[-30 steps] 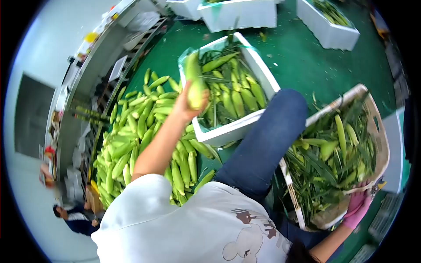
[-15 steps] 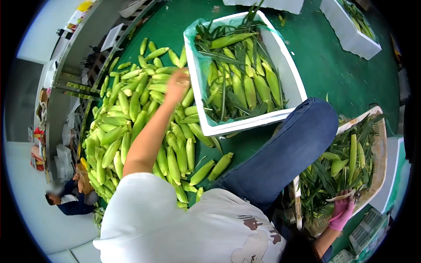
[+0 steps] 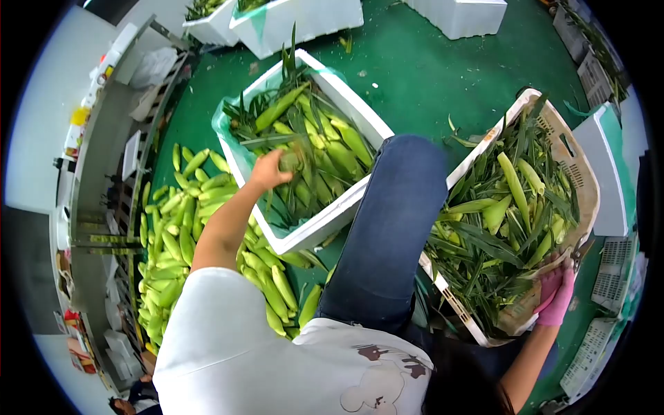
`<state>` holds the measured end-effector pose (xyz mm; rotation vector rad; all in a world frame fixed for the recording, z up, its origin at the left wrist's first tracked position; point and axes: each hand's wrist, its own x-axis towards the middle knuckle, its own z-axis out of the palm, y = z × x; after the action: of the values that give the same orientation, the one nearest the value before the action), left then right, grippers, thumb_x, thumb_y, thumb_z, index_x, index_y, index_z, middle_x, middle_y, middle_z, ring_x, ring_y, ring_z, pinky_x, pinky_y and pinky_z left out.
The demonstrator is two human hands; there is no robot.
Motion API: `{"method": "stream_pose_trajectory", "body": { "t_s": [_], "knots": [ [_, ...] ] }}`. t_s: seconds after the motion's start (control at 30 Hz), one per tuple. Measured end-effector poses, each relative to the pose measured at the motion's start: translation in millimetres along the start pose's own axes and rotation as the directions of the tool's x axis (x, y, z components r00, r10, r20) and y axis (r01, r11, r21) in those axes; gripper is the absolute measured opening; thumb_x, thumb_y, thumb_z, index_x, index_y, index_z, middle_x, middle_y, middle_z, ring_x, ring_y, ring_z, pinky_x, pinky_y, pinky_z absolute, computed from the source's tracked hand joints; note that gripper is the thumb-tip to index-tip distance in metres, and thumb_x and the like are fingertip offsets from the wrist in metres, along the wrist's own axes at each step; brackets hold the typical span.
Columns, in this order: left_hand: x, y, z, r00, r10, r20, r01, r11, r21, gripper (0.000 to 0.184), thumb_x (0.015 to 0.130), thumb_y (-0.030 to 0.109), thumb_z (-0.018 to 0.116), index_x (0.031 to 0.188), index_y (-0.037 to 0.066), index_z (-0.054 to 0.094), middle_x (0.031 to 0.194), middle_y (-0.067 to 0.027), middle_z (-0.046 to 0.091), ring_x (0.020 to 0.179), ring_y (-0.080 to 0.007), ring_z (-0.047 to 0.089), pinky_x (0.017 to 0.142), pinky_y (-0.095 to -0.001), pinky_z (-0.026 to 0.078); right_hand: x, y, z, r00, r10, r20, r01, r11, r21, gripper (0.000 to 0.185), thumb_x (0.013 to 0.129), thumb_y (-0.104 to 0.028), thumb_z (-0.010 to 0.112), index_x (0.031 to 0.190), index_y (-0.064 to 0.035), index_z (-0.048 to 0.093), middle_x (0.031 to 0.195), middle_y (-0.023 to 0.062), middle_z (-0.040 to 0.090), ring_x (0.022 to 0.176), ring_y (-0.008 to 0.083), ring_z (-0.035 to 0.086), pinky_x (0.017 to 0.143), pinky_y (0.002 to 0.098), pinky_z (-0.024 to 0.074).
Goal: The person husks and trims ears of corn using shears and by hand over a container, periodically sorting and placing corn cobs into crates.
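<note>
My bare left hand (image 3: 270, 171) is over the near-left side of a white foam box (image 3: 384, 128) full of unhusked corn. Its fingers and thumb are closed on the end of an ear of corn (image 3: 293, 160), blurred by motion. Lower right, my right hand (image 3: 555, 294), in a pink glove, is at the near corner of a cream plastic crate (image 3: 584, 181) heaped with leaves, husks and a few ears. The glove is closed around a small hand tool (image 3: 579, 253); a bit of metal shows past the fingers, but its kind is unclear.
A big pile of green corn ears (image 3: 169, 266) lies on the green floor (image 3: 429, 83) at left. Metal shelving (image 3: 104, 166) stands beyond it. More foam boxes (image 3: 297, 24) are at the back. Grey crates (image 3: 612, 277) stand at right. Another person (image 3: 135, 401) is partly visible lower left.
My view has turned right. My left hand has moved from the corn pile beside the foam box to over the box's contents. My right hand stays at the crate's corner, its wrist turned.
</note>
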<state>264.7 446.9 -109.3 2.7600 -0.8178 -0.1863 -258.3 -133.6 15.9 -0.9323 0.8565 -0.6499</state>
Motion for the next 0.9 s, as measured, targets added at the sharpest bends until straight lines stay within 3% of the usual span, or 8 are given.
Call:
{"method": "stream_pose_trajectory", "body": {
  "t_s": [0.07, 0.17, 0.27, 0.43, 0.57, 0.67, 0.77, 0.9],
  "knots": [
    [31.4, 49.6, -53.2, 0.968, -0.207, -0.140, 0.101, 0.838, -0.536, 0.049, 0.085, 0.035, 0.072, 0.121, 0.005, 0.058, 0.108, -0.0118, 0.067, 0.101, -0.0295, 0.064, 0.093, -0.0387, 0.048, 13.1, -2.2, -6.1, 0.995, 0.002, 0.104, -0.003, 1.000, 0.009, 0.054, 0.100, -0.035, 0.056, 0.142, -0.0029, 0.046, 0.135, 0.0115, 0.055, 0.125, 0.0240, 0.050, 0.108, 0.0398, 0.0370],
    [89.0, 134.2, -120.0, 0.938, -0.314, -0.146, -0.088, 0.192, -0.978, 0.037, 0.095, 0.031, 0.062, 0.119, 0.004, 0.058, 0.108, -0.0058, 0.065, 0.102, -0.0219, 0.062, 0.093, -0.0382, 0.049, 12.7, -1.8, 20.1, 0.987, -0.046, 0.155, 0.042, 0.999, 0.027, 0.056, 0.097, -0.033, 0.059, 0.142, -0.0013, 0.046, 0.129, 0.0115, 0.057, 0.118, 0.0237, 0.054, 0.105, 0.0389, 0.0401],
    [130.4, 244.7, -183.8, 0.976, 0.061, -0.208, -0.204, -0.076, -0.976, 0.054, 0.090, 0.038, 0.064, 0.128, 0.002, 0.052, 0.119, -0.0135, 0.064, 0.111, -0.0288, 0.062, 0.099, -0.0439, 0.048, 4.5, 4.3, 32.4, 0.958, -0.119, 0.263, 0.120, 0.993, 0.010, 0.059, 0.091, -0.032, 0.065, 0.138, 0.0002, 0.048, 0.114, 0.0096, 0.060, 0.106, 0.0212, 0.058, 0.100, 0.0360, 0.0436],
    [150.2, 451.6, -174.2, 0.800, 0.574, -0.177, -0.029, -0.258, -0.966, 0.079, 0.084, 0.057, 0.060, 0.135, -0.002, 0.049, 0.128, -0.0247, 0.059, 0.119, -0.0405, 0.058, 0.104, -0.0525, 0.047, -49.8, -33.0, 53.2, 0.969, -0.094, 0.229, 0.158, 0.946, -0.282, 0.068, 0.080, -0.030, 0.071, 0.136, 0.0011, 0.049, 0.103, 0.0031, 0.063, 0.093, 0.0130, 0.059, 0.085, 0.0283, 0.0470],
    [119.1, 550.1, -86.2, 0.730, 0.619, 0.291, 0.397, -0.037, -0.917, 0.075, 0.081, 0.059, 0.064, 0.130, 0.003, 0.054, 0.117, -0.0195, 0.065, 0.105, -0.0331, 0.065, 0.091, -0.0440, 0.054, -65.6, -55.8, 40.1, 0.966, -0.160, 0.206, 0.212, 0.941, -0.265, 0.061, 0.081, -0.016, 0.068, 0.137, -0.0016, 0.048, 0.106, 0.0005, 0.057, 0.092, 0.0094, 0.053, 0.083, 0.0240, 0.0448],
    [80.0, 583.5, -28.5, 0.706, 0.634, 0.315, 0.214, 0.233, -0.949, 0.070, 0.086, 0.043, 0.070, 0.140, 0.006, 0.045, 0.119, -0.0091, 0.062, 0.106, -0.0193, 0.061, 0.089, -0.0328, 0.052, -59.3, -61.6, 29.1, 0.893, -0.347, 0.288, 0.442, 0.798, -0.409, 0.065, 0.080, -0.016, 0.071, 0.138, -0.0017, 0.046, 0.109, 0.0051, 0.054, 0.098, 0.0157, 0.053, 0.087, 0.0307, 0.0450],
    [55.3, 589.5, -8.3, 0.585, 0.629, 0.512, 0.214, 0.489, -0.846, 0.072, 0.088, 0.035, 0.072, 0.146, 0.006, 0.040, 0.128, -0.0119, 0.058, 0.114, -0.0200, 0.057, 0.098, -0.0331, 0.046, -49.9, -57.6, 25.3, 0.961, -0.224, 0.164, 0.278, 0.799, -0.533, 0.071, 0.079, -0.025, 0.075, 0.137, 0.0032, 0.044, 0.115, 0.0163, 0.057, 0.110, 0.0263, 0.054, 0.099, 0.0352, 0.0420],
    [40.0, 594.0, -5.4, 0.559, 0.758, 0.336, -0.286, 0.556, -0.780, 0.084, 0.084, 0.032, 0.076, 0.151, 0.003, 0.035, 0.136, -0.0167, 0.056, 0.124, -0.0232, 0.053, 0.107, -0.0340, 0.039, -30.5, -46.3, 21.6, 0.960, -0.226, 0.168, 0.270, 0.570, -0.776, 0.079, 0.076, -0.036, 0.077, 0.136, 0.0039, 0.044, 0.124, 0.0247, 0.054, 0.120, 0.0381, 0.051, 0.104, 0.0417, 0.0404]
  ]
}}
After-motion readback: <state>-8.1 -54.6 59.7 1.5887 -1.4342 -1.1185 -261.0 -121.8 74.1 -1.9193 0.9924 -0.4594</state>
